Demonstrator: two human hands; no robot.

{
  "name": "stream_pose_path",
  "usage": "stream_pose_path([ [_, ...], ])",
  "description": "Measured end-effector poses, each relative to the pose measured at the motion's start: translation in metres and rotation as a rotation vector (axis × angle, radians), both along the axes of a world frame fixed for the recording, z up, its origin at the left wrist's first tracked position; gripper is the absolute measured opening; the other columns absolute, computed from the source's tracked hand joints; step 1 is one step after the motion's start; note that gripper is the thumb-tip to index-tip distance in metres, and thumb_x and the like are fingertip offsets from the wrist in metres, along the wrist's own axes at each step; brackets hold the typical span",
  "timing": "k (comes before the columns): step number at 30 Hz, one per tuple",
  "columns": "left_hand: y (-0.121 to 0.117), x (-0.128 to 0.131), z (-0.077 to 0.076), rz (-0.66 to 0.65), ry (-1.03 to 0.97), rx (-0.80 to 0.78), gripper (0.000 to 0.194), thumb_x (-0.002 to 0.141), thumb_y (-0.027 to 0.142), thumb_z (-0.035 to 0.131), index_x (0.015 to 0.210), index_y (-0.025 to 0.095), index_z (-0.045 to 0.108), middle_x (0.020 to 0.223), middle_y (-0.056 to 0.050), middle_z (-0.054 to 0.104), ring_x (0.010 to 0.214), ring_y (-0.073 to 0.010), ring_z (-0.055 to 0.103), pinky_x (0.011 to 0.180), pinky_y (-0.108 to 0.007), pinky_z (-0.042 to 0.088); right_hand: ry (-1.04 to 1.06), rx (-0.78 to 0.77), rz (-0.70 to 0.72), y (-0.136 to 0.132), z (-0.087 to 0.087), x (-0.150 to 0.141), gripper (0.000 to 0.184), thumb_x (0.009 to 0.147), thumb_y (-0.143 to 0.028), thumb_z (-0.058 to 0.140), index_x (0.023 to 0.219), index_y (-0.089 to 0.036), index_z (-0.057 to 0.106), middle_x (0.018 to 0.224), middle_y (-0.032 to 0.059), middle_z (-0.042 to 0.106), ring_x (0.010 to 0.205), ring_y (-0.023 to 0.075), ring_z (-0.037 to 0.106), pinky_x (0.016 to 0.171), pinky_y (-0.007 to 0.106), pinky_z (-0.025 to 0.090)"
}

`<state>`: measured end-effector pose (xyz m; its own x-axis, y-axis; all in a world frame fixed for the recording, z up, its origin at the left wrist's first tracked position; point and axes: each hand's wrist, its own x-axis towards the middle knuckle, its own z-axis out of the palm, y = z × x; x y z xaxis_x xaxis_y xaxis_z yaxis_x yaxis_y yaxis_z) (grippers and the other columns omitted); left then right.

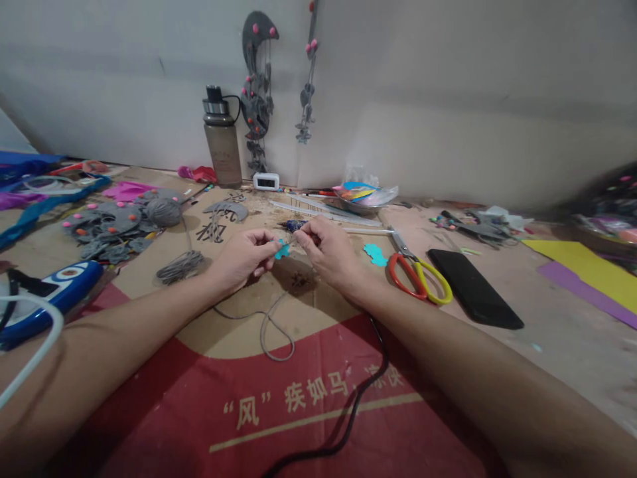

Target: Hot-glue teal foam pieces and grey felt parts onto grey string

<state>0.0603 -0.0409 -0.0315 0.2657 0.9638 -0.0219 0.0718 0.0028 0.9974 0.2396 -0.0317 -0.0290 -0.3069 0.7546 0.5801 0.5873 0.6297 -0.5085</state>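
The left hand pinches 1 teal cutout, perhaps steadying it for the right hand, narrowly closed, contents unclear, with scissors within reach near the cardboard's right edge.

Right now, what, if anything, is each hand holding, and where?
The left hand pinches a small turquoise piece by its left edge. Whether the right hand holds anything cannot be told.

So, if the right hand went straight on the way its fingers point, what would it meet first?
Probably the turquoise piece in the left hand, though depth is hard to judge.
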Motion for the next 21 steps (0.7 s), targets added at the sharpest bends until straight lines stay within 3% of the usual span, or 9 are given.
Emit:
stream_pose_path([
  [9, -0.0049, 0.0036, 0.0052, 0.022, -0.016, -0.051, 0.019, 0.074, 0.032, 0.064, 0.075, 0.017, 0.051, 0.054, 0.001, 0.059, 0.04, -0.0102, 0.055, 0.031, -0.017, 0.037, 0.003, -0.01, -0.016, -0.0018, 0.0005, -0.0002, 0.022, 0.09, -0.033, 0.046, 0.074, -0.019, 0.052, 0.074, 0.0015, 0.052, 0.07, 0.014, 0.045, 0.065, 0.028, 0.032],
  [21, -0.0028, 0.0022, 0.0018, 0.044, -0.06, -0.047, 0.02, 0.073, 0.031, 0.066, 0.075, 0.017, 0.051, 0.055, -0.001, 0.063, 0.043, -0.0123, 0.057, 0.034, -0.019, 0.042, 0.016, 0.019, -0.01, -0.0013, -0.001, -0.0004, 0.023, 0.089, -0.033, 0.046, 0.071, -0.019, 0.051, 0.071, 0.0012, 0.052, 0.068, 0.0138, 0.045, 0.063, 0.028, 0.032],
])
